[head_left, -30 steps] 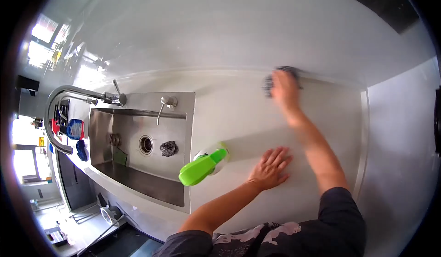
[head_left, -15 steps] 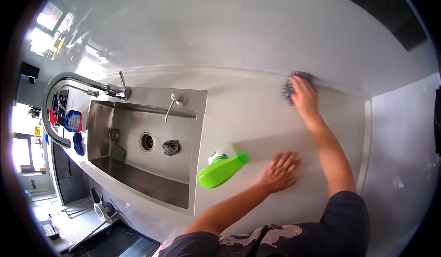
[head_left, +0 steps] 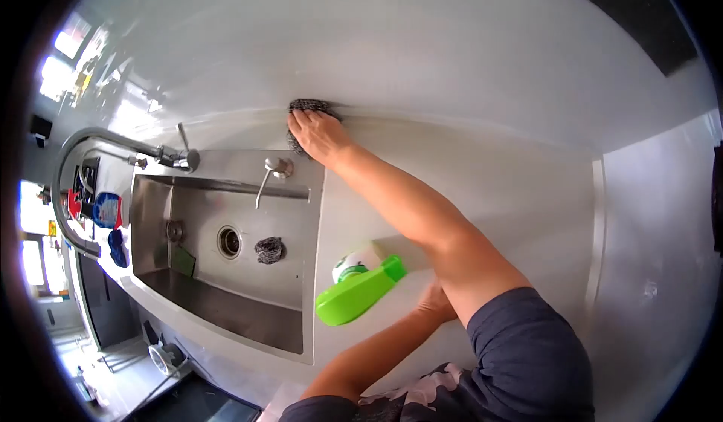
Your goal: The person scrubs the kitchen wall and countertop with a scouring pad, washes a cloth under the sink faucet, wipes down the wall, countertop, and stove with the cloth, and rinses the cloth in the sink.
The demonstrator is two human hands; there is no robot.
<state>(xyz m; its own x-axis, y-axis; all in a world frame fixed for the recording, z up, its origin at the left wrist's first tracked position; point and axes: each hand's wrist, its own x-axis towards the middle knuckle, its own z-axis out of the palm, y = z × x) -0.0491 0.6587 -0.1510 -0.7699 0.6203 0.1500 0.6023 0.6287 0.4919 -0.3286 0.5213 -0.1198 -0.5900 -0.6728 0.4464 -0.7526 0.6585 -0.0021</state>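
Observation:
At the back of the counter, where it meets the wall, my right hand [head_left: 320,134] presses a dark grey woven cleaning cloth [head_left: 312,106], which sticks out beyond the fingers. My right arm crosses over my left hand [head_left: 434,301], which rests low on the counter [head_left: 482,173] with its fingers hidden. Just left of that hand stands a spray bottle with a white body and a large bright green top [head_left: 360,292].
To the left is a steel sink [head_left: 311,271] holding a crumpled dark cloth [head_left: 269,250] and a green pad [head_left: 182,261]. A tall faucet [head_left: 64,196] and a soap dispenser [head_left: 279,167] rise at its edge. A blue-labelled bottle [head_left: 107,210] stands farther left.
My right hand has swept the cloth left along the back edge, from the right part of the counter to behind the sink. My right arm now covers my left hand's fingers.

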